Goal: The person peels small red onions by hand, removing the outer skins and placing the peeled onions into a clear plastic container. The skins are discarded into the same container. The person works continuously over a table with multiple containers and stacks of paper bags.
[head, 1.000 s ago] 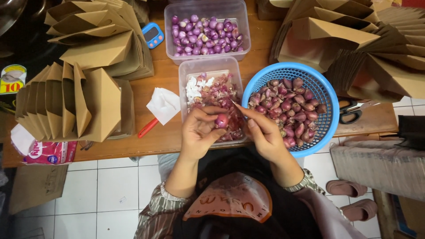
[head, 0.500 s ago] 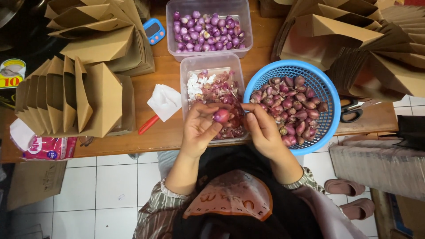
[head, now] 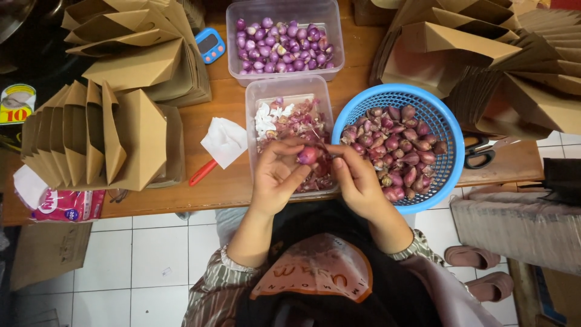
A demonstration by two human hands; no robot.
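Two hands meet just above the near edge of the clear tub of peelings (head: 266,97), and I take that tub as my landmark. My left hand (head: 275,175) has its fingers curled and closed around a single shallot (head: 307,156), pinching it between thumb and fingertips over the tub's near half. My right hand (head: 357,181) sits just right of it, fingers drawn together at the shallot's side, touching its skin; I cannot tell whether it holds a blade. Inside the tub I see a heap of reddish skins and some white scraps, pale ones gathered toward its far left corner. Touching the tub's right wall stands a round blue basket (head: 445,127) holding unpeeled shallots in dark red skins. Just left of the tub lies a crumpled white tissue (head: 225,140) with a red-handled tool (head: 203,172) poking out from under it. Farther left of the tub stands a fanned row of folded brown paper boxes (head: 97,136), and a pink packet (head: 66,204) lies at the table's near edge beneath them. Beyond the tub's far wall, touching it, sits a second clear tub (head: 330,18) full of peeled purple shallots. Left of that one rests a small blue timer (head: 210,43), and scissors (head: 481,151) lie right of the basket.
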